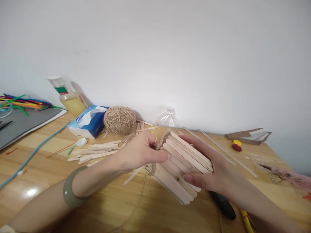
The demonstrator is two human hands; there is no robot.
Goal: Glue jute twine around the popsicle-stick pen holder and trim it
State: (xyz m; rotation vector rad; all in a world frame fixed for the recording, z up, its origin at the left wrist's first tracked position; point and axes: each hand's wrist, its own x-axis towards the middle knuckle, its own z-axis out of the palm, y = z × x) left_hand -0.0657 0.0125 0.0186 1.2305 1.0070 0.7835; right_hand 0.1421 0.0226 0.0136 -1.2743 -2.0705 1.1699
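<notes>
"Several loose sticks (107, 146) are lying left of the left fingers, and a twine ball (120, 120) is sitting beyond them. What is the left hand (148, 147) doing?"

"Its thumb is lying on the stick piece (179, 165), just beside the braided edge (162, 141). The other fingers are disappearing behind that edge, so I'm not seeing whether they're pinching it."

"Where is the piece resting?"

"It's sitting between both hands' fingers. The right hand (218, 168) is gripping it, thumb pressing the near face, fingers reaching over the far side."

"How is it likely to be handling?"

"I'm guessing light: thin wood, stiff along each stick, probably flexing at the seams, with the braid giving softly. Bare wood is probably offering decent grip. I'm favouring a broad hold across several sticks, as under the right fingers, over pinching one tip and risking a loosened stick."
</notes>
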